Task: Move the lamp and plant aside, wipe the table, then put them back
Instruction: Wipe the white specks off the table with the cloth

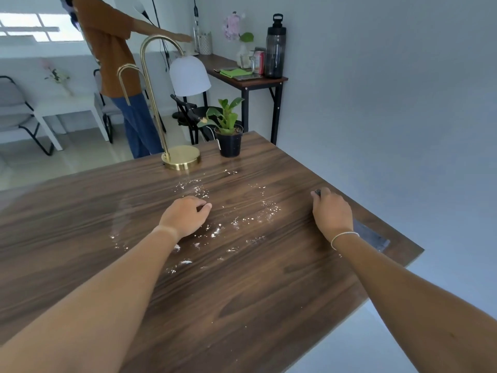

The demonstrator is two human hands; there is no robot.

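Observation:
A gold lamp [181, 157] with a curved neck and a white shade stands at the far edge of the dark wooden table [242, 305]. Just to its right is a small green plant [230, 141] in a black pot. White crumbs [236, 219] lie scattered over the middle of the table. My left hand [185, 215] rests among them, fingers curled with nothing in them. Near the right edge, my right hand [332, 211] lies on a grey cloth [372, 235], its fingers closed over a dark bit of it.
A person in a brown shirt [107, 49] and jeans stands just beyond the far edge, behind the lamp. A narrow side table [250, 82] by the wall holds a dark bottle, a can and a green pad. A black folding chair [188, 114] stands behind the plant.

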